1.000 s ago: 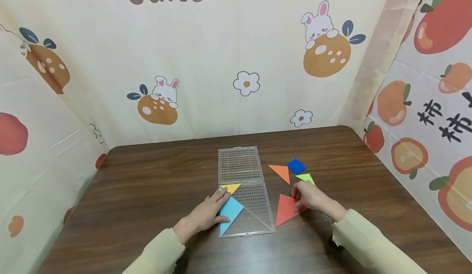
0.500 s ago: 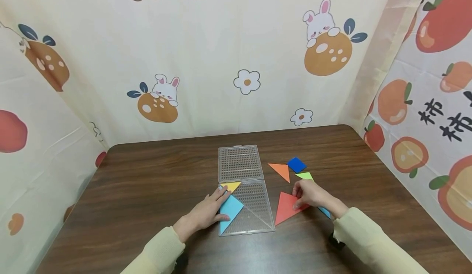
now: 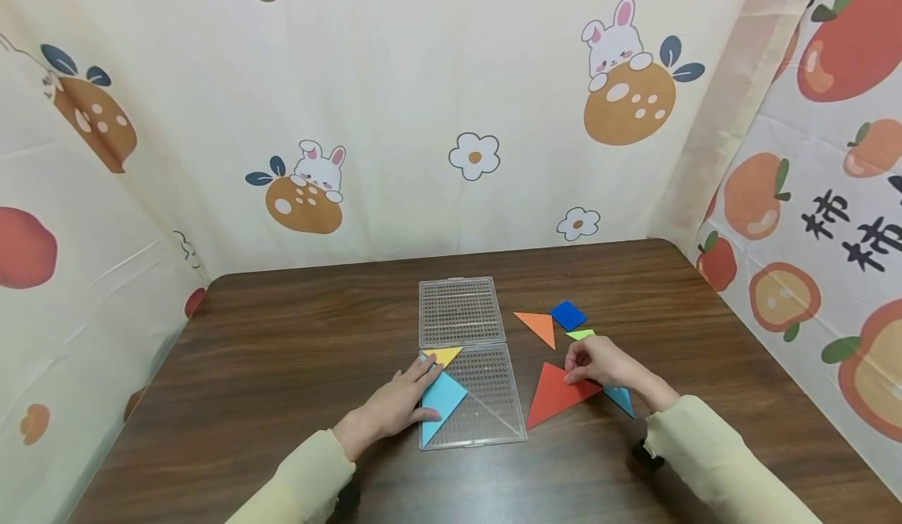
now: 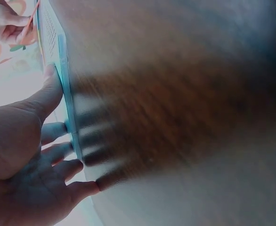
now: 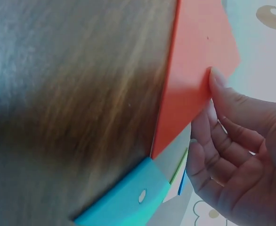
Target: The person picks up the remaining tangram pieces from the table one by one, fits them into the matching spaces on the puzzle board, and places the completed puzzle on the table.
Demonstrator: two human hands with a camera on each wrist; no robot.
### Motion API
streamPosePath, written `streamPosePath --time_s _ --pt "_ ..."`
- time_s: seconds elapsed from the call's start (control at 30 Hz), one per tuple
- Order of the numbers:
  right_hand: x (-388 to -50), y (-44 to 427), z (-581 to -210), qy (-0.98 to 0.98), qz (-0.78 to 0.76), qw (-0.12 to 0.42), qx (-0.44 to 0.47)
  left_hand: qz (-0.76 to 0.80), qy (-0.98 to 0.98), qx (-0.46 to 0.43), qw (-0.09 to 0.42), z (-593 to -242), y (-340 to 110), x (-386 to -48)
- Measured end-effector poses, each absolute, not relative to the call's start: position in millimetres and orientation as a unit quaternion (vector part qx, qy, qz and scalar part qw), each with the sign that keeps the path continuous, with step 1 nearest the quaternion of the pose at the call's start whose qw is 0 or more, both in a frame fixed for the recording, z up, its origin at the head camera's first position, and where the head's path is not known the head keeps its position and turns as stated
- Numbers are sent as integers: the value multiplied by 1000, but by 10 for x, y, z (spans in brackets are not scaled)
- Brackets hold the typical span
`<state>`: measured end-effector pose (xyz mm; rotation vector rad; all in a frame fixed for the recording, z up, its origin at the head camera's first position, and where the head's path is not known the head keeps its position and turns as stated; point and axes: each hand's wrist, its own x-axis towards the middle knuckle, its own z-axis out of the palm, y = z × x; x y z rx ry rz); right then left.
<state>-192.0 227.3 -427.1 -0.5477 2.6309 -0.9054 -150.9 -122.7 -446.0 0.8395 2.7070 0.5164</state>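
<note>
A clear hinged case lies unfolded on the table. In its lower half sit a light-blue triangle and a yellow triangle at the left side. My left hand rests over that side with spread fingers on these pieces; in the left wrist view the thumb lies at the case's edge. My right hand pinches a red triangle by its upper edge, right of the case. The right wrist view shows the thumb on the red face, with the fingers behind it.
Beyond my right hand lie an orange triangle, a dark-blue square and a lime-green piece, partly hidden. Another blue piece is beneath the right wrist. A printed curtain stands along the table's back edge.
The red triangle has shifted slightly up and to the right with my right hand, and more of the blue piece under the wrist shows. My left hand has stayed in place.
</note>
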Motion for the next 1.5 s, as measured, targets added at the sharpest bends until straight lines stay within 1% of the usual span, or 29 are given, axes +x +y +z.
streamPosePath --time_s 0.27,0.8,1.13,1.5 --pt "-1951 2373 -4252 906 -324 134 -235 170 933 290 131 -4458 -1216 -1526" --pt "-1899 2433 -4106 895 -358 141 -226 167 933 290 133 -4452 -1210 -1517" --pt "-1804 2259 -4040 887 -370 126 -247 162 933 295 129 -4429 -1207 -1521" --pt "-1730 2015 -4103 869 -410 115 -251 164 933 293 128 -4431 -1219 -1504"
